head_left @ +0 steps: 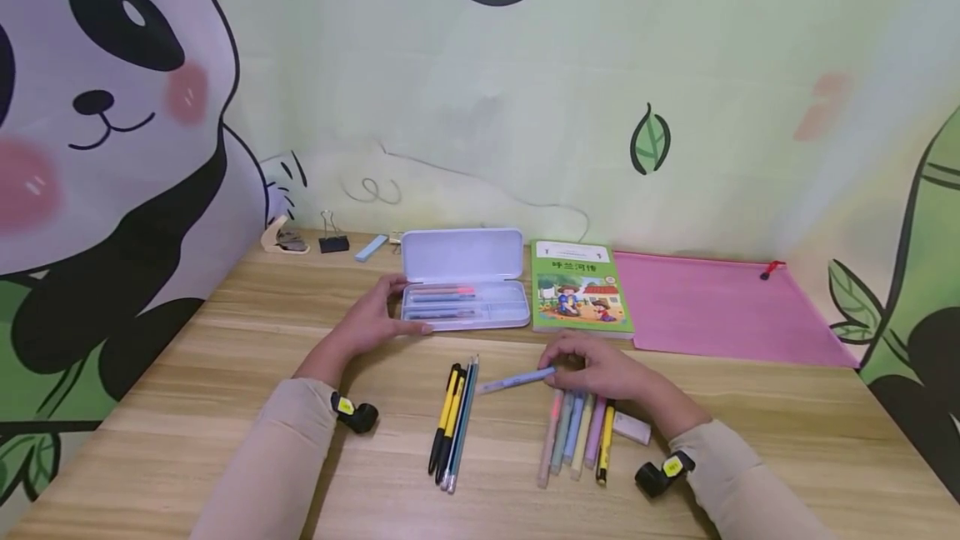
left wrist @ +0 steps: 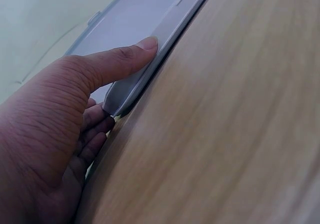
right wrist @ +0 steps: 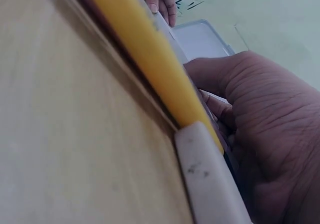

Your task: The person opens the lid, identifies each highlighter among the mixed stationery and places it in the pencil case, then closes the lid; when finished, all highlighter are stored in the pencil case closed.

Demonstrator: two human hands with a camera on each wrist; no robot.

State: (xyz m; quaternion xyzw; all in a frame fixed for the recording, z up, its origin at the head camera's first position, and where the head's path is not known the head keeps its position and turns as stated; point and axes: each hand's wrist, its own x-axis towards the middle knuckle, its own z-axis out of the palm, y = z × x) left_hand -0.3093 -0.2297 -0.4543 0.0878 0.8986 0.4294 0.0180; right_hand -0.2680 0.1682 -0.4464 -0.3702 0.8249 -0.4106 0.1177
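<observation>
Head view: the left hand [head_left: 375, 319] grips the open pencil case [head_left: 463, 270] at its nine o'clock end; the right hand [head_left: 596, 365] pinches a blue marker [head_left: 516, 380] at the case's five o'clock; left wrist: thumb on the case's front wall, fingers round its end; right wrist: a yellow pen [right wrist: 152, 56] lies at the hand's ten o'clock.

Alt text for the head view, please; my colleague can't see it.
A person's right hand pinches a blue marker while the left hand holds the left end of an open pencil case with pens inside. Nearer on the desk lie yellow-black pens, pencils and more markers; right of the case, a green book and pink pouch.
</observation>
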